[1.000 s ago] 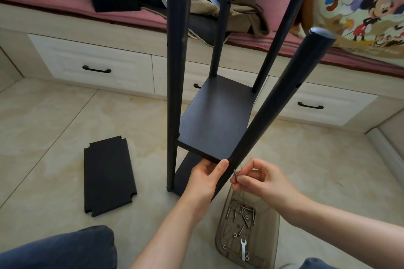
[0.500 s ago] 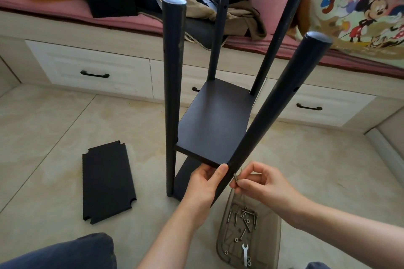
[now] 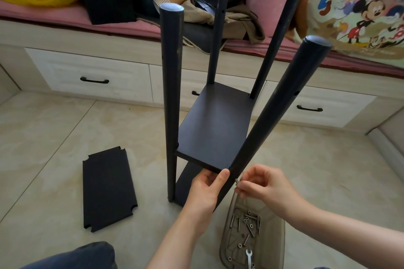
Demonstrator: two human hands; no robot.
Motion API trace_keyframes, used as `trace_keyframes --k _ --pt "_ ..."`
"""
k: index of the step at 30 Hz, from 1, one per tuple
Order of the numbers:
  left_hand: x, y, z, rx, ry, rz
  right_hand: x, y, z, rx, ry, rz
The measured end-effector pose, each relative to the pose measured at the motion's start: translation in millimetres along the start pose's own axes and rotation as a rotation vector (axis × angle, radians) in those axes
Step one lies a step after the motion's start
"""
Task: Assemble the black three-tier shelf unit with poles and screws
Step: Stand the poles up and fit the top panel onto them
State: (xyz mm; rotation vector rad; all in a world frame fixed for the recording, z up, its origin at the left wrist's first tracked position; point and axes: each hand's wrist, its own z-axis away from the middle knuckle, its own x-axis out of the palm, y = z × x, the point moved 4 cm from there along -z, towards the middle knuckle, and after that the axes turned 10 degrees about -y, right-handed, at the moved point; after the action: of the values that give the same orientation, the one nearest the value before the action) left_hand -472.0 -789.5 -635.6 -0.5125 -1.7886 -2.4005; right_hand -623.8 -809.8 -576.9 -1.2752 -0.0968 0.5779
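Observation:
A black shelf unit stands on the tiled floor with several upright poles. Its middle shelf board (image 3: 215, 129) sits between them, and a lower board shows beneath it. My left hand (image 3: 206, 190) grips the near right pole (image 3: 275, 107) where it meets the shelf's front corner, thumb along the pole. My right hand (image 3: 265, 186) pinches a small metal screw (image 3: 236, 181) against that pole's right side. A third black board (image 3: 108, 188) with notched corners lies flat on the floor to the left.
A translucent brown tray (image 3: 231, 253) near my right forearm holds several screws, washers and a small wrench (image 3: 249, 256). White drawers (image 3: 91, 76) under a pink-cushioned bench cluttered with bags and clothes run along the back. My knee (image 3: 83, 255) is at the bottom left.
The view shifted slightly. My right hand has brought the screw a little closer against the pole; my left hand keeps its grip on the pole and shelf corner.

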Motion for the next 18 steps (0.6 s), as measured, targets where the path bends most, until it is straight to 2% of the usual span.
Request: trace_keyframes --k 4,13,18 --pt "1.2 1.1 0.1 0.003 -0.019 0.007 -4.0 -1.9 -1.5 -0.075 0.039 0.177" --pt "1.7 0.7 -0.6 0.023 -0.033 0.016 -0.6 -7.8 -2.6 -0.173 -0.025 0.289" --pt "-1.1 1.5 0.0 0.019 -0.027 0.019 -2.7 -16.1 -5.6 -0.226 0.004 0.45"
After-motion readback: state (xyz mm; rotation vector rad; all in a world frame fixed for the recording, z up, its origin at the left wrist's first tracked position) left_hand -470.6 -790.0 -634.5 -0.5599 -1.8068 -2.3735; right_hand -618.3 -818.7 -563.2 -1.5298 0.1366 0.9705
